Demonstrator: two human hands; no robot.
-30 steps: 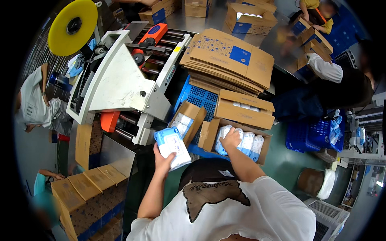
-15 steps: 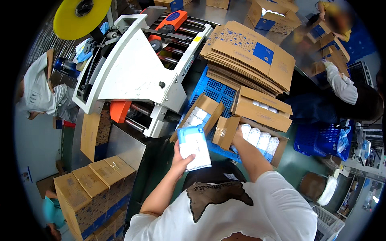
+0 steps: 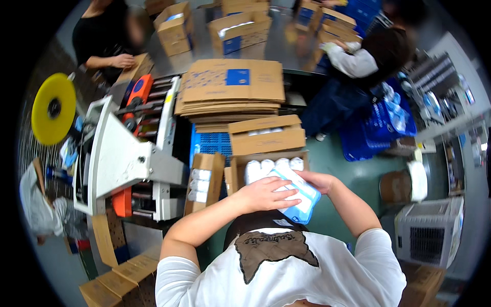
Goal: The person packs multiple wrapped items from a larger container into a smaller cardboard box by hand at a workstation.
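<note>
- worktop (image 3: 201,43), steel, seen across the room from where i stand; open cartons along it, a person's hand on one beyond its left corner.
- taping machine (image 3: 125,158), white housing, orange parts, yellow tape roll (image 3: 42,108) at its left.
- flattened cartons (image 3: 232,92), brown with a blue panel, stacked near the worktop's near edge.
- blue baskets (image 3: 353,138), plastic, at right on the green floor.
- blue grid (image 3: 212,144), plastic, mostly covered by cartons.
- half-shut carton (image 3: 268,143), pale contents in its gap, just behind the next.
- open carton (image 3: 238,162), four white pack ends showing.
- narrow carton (image 3: 216,179), left of it, three white packs in a row.
- soft pack (image 3: 308,192), white and blue, tilted, held over the open carton's near edge.
- left hand (image 3: 269,194), gripping the pack, fingers spread across its face, thumb hidden.
- right hand (image 3: 318,180), gripping the pack's upper right edge, fingertips partly hidden.
</note>
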